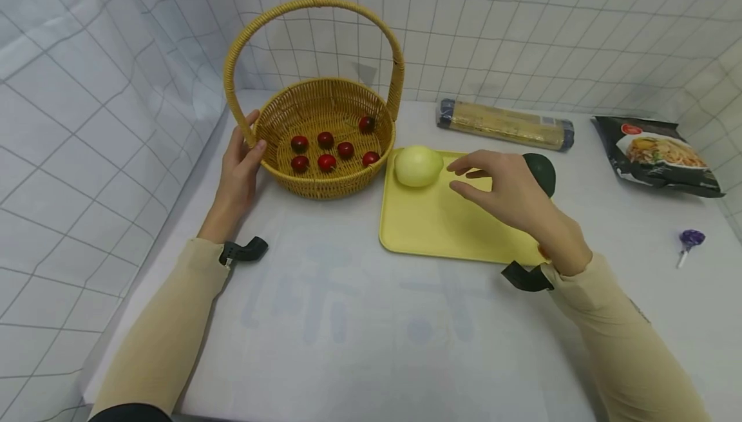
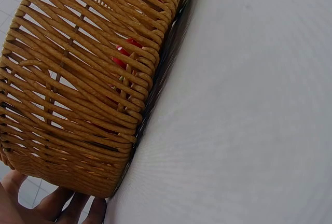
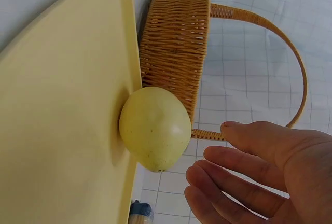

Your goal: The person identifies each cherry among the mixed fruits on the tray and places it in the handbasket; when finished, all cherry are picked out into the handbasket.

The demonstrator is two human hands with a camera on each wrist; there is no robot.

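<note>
My left hand (image 1: 236, 167) touches the left side of a wicker basket (image 1: 324, 188), by the foot of its tall handle. The fingers lie against the outer wall, as the left wrist view also shows. Several dark red cherries (image 1: 326, 163) lie inside. Over a yellow tray (image 1: 429, 235) hovers my right hand (image 1: 510, 187), its fingers loosely bent and nothing between them. They point at a pale yellow-green fruit (image 3: 155, 128) on the tray's far left corner, with a gap between. A dark green rounded thing (image 1: 542, 174) is partly hidden behind the right hand.
A long clear pack of yellow sticks (image 1: 504, 124) lies behind the tray. To the right are a black noodle packet (image 1: 661, 154) and a purple lollipop (image 1: 692, 239). Under my right wrist a small orange-red thing (image 1: 543, 252) barely shows. Gridded white cloth hangs behind.
</note>
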